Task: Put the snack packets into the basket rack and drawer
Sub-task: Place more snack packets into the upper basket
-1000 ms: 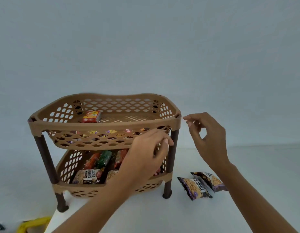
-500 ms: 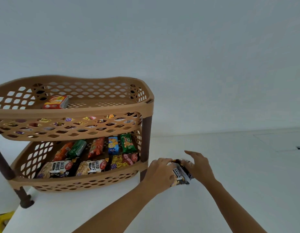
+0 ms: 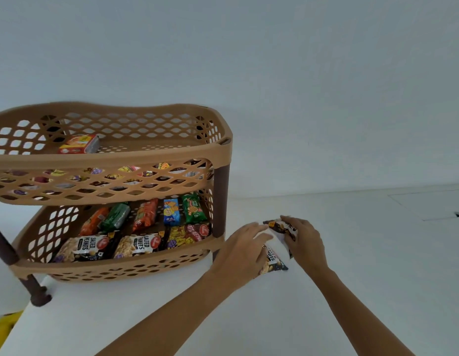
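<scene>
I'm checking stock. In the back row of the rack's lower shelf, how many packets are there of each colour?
Orange packets: 2
Green packets: 2
Blue packets: 1
Total: 5

Place: most likely a room in a home, though this cannot be told for sure.
Storage: a brown plastic rack [image 3: 224, 150] with two basket tiers on dark legs, the household sort.
Stock: snack packets [image 3: 143, 217] of mixed kinds lying in both tiers.
Surroundings: a white table [image 3: 377, 283] set against a plain pale wall [image 3: 300, 73].
Edge: a yellow thing [image 3: 2, 327] at lower left, too cut off to name.
</scene>
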